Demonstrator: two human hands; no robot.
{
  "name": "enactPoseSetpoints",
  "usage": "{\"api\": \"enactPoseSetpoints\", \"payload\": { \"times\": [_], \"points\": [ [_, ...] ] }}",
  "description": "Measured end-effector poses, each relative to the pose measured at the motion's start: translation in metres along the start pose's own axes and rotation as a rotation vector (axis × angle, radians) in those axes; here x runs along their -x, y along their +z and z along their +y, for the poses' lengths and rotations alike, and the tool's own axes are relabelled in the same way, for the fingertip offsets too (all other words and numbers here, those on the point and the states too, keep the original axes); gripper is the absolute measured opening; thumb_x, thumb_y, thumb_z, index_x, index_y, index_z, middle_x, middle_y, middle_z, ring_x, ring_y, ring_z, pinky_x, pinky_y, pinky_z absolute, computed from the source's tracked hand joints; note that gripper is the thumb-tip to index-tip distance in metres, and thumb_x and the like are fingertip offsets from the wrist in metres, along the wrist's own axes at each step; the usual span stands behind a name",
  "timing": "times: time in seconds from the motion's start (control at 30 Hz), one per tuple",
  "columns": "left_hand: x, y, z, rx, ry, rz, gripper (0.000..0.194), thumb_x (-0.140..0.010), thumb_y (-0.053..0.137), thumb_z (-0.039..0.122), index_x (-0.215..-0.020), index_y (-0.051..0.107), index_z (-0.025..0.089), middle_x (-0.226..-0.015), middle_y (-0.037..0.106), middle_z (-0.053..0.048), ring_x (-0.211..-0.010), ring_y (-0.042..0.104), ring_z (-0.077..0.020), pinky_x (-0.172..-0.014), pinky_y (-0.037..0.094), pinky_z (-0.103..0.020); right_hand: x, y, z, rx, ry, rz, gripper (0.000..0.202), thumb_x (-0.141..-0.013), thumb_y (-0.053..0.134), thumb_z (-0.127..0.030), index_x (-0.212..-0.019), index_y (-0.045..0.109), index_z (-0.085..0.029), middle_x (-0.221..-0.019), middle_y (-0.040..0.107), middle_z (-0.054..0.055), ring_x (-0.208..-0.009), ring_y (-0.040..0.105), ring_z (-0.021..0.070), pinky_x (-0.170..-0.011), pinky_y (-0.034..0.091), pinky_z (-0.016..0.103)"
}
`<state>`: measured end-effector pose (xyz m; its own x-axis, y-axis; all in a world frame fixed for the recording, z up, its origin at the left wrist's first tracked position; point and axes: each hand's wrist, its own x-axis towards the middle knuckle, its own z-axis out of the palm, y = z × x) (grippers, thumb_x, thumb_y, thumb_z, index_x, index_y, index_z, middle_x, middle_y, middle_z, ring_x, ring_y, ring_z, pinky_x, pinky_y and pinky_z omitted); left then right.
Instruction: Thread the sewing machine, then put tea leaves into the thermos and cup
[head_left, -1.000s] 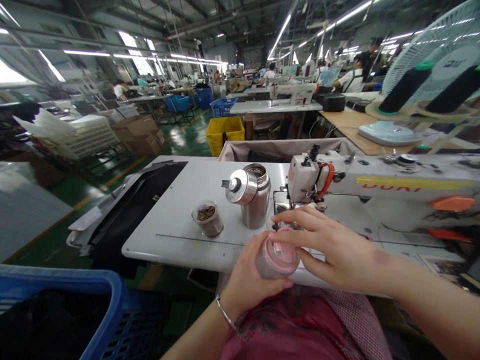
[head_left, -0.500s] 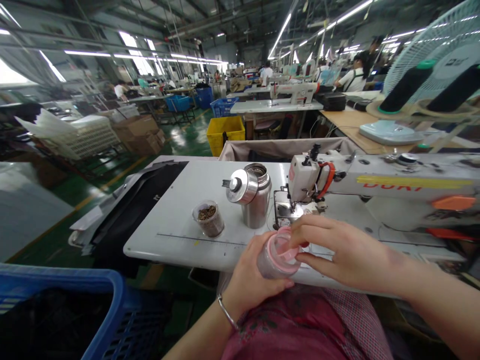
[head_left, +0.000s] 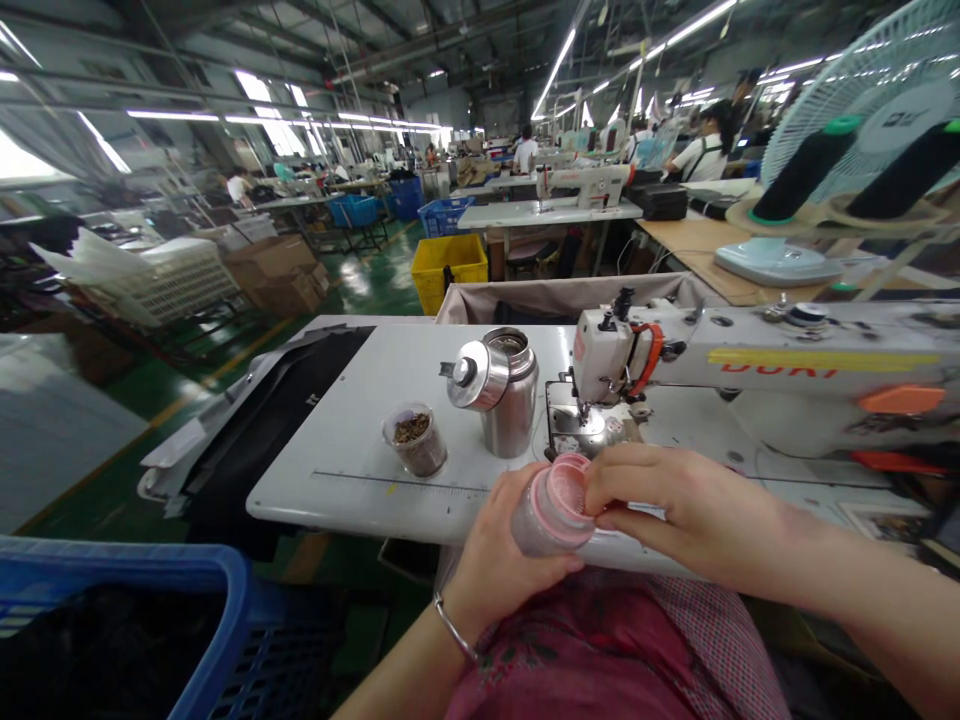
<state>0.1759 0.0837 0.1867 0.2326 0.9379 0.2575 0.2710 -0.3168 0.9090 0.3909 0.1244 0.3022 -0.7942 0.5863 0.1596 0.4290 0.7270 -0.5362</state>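
Observation:
My left hand (head_left: 495, 555) is wrapped round a clear cup with a pink rim (head_left: 534, 528), tilted a little above the table's front edge. At its mouth my right hand (head_left: 645, 490) pinches a pink strainer (head_left: 567, 488) by the edge; whether it sits in the rim or just over it I cannot tell. Beyond my hands stands a steel flask (head_left: 514, 410), its mouth uncovered, with a silver lid (head_left: 480, 375) leaning at its side. Left of the flask is a small clear tub (head_left: 420, 455) holding dry brown bits that look like tea leaves or herbs.
A sewing machine (head_left: 750, 350) fills the right side of the white table (head_left: 330, 450). Dark fabric (head_left: 262, 410) hangs over the left edge. A blue basket (head_left: 232, 590) stands at lower left. A fan (head_left: 862, 130) and thread cones (head_left: 806, 175) are at the right.
The pink strainer has turned so that its perforated inside faces up at the cup's mouth. My right fingers have shifted slightly with it; my left hand keeps its hold.

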Motion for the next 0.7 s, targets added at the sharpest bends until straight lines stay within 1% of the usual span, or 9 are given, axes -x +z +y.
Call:
{"api": "enactPoseSetpoints", "payload": {
  "times": [0.1,0.2,0.27,0.37,0.43,0.53,0.6,0.67,0.7],
  "points": [
    [0.001,0.001,-0.001,-0.018,0.003,0.014,0.089,-0.061,0.088,0.031,-0.137,0.041,0.031,-0.134,0.051,-0.004,-0.122,0.05,-0.0247,-0.109,0.04,-0.041,-0.001,0.003,-0.003,0.048,-0.032,-0.012,0.014,-0.096,0.05,-0.015,-0.093,0.063,-0.02,-0.093,0.061,0.001,-0.086,0.053,0.0149,-0.076,0.043,0.028],
    [0.002,0.001,0.0,-0.023,-0.006,0.012,0.089,-0.061,0.088,0.033,-0.137,0.04,0.032,-0.133,0.051,-0.002,-0.12,0.051,-0.0239,-0.108,0.04,-0.041,-0.001,0.005,-0.008,0.052,-0.08,-0.01,0.015,-0.097,0.049,-0.016,-0.096,0.063,-0.022,-0.096,0.062,0.0,-0.091,0.053,0.0152,-0.083,0.042,0.031],
    [0.002,0.002,0.001,-0.021,-0.006,0.004,0.088,-0.062,0.087,0.034,-0.137,0.041,0.031,-0.132,0.052,-0.002,-0.12,0.051,-0.0236,-0.107,0.041,-0.04,0.0,0.004,-0.011,0.058,-0.072,0.046,0.01,-0.096,0.054,-0.02,-0.102,0.061,-0.023,-0.103,0.061,0.0,-0.098,0.052,0.0157,-0.09,0.042,0.032],
    [0.001,0.002,0.001,-0.023,0.009,0.005,0.087,-0.062,0.087,0.033,-0.136,0.042,0.03,-0.133,0.052,-0.002,-0.12,0.051,-0.0234,-0.106,0.042,-0.039,0.004,0.001,-0.008,0.095,0.001,0.142,0.023,-0.092,0.06,-0.032,-0.112,0.056,-0.022,-0.115,0.058,0.003,-0.107,0.05,0.0185,-0.095,0.043,0.035],
    [0.001,0.003,-0.001,-0.04,0.012,0.027,0.087,-0.062,0.087,0.032,-0.136,0.042,0.029,-0.134,0.052,-0.003,-0.122,0.05,-0.0236,-0.109,0.04,-0.039,0.008,0.002,0.004,0.149,0.099,0.168,0.022,-0.094,0.055,-0.033,-0.113,0.055,-0.021,-0.113,0.058,0.004,-0.106,0.052,0.0193,-0.093,0.045,0.037],
    [0.002,0.005,-0.009,-0.079,-0.045,0.113,0.084,-0.064,0.085,0.027,-0.136,0.042,0.029,-0.136,0.051,-0.003,-0.126,0.048,-0.0231,-0.112,0.036,-0.04,0.012,0.016,0.035,0.322,0.341,0.149,0.025,-0.092,0.051,-0.027,-0.115,0.057,-0.017,-0.112,0.06,0.008,-0.104,0.054,0.0232,-0.093,0.046,0.043],
    [0.003,0.006,-0.015,-0.08,-0.087,0.165,0.083,-0.065,0.083,0.023,-0.137,0.041,0.03,-0.136,0.051,-0.002,-0.127,0.048,-0.0223,-0.113,0.036,-0.04,0.011,0.035,0.059,0.419,0.429,0.081,0.042,-0.087,0.06,-0.033,-0.124,0.055,-0.013,-0.118,0.058,0.012,-0.112,0.051,0.029,-0.099,0.044,0.048],
    [0.003,0.008,-0.019,-0.06,-0.097,0.187,0.083,-0.066,0.082,0.021,-0.137,0.041,0.03,-0.137,0.051,-0.001,-0.127,0.048,-0.0219,-0.113,0.035,-0.04,0.007,0.057,0.078,0.452,0.45,0.04,0.062,-0.079,0.07,-0.044,-0.128,0.054,-0.01,-0.12,0.057,0.015,-0.116,0.049,0.0333,-0.101,0.042,0.049],
    [0.003,0.008,-0.02,-0.051,-0.093,0.188,0.082,-0.066,0.082,0.021,-0.137,0.04,0.03,-0.138,0.05,-0.001,-0.128,0.048,-0.0217,-0.114,0.035,-0.04,0.003,0.066,0.084,0.453,0.454,0.033,0.067,-0.075,0.073,-0.049,-0.126,0.056,-0.009,-0.118,0.058,0.016,-0.115,0.049,0.0343,-0.101,0.042,0.049]
  ]
}}
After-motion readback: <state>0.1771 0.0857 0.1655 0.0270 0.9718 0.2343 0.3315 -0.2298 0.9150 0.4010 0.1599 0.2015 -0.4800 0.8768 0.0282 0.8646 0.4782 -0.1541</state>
